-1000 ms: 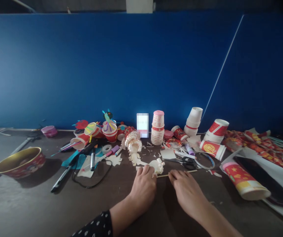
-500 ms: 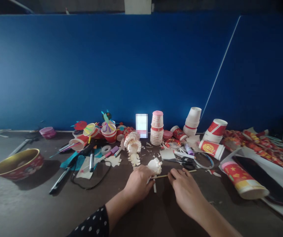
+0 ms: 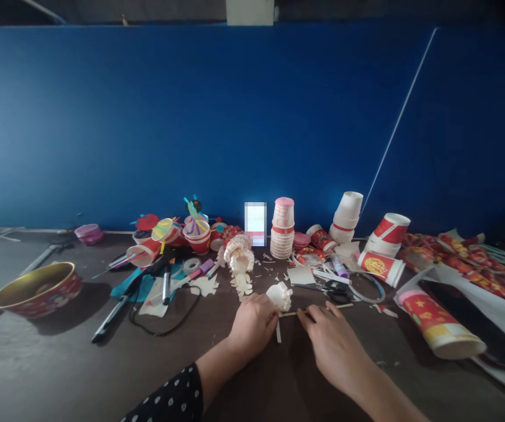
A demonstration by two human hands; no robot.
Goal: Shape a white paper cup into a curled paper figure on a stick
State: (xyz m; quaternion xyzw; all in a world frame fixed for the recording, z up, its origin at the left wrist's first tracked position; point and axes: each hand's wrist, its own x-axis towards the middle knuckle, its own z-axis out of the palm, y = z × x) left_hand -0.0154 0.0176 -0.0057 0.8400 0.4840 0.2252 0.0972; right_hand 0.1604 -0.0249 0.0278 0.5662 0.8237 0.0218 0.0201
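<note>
**Two-hand hold on frilled paper cup and stick**

Left hand closed against the white frilled paper cup, mid-desk, toward the front edge. Right hand has its fingers together on the wooden stick running rightward from the cup. Paper trimmings lie just beyond.

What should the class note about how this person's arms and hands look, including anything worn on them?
A black sleeve with small white polka dots covers the left arm at the frame's lower edge; the left forearm beyond it is bare. The right arm shows no sleeve. The left hand and right hand wear no gloves, rings or watch.
</note>
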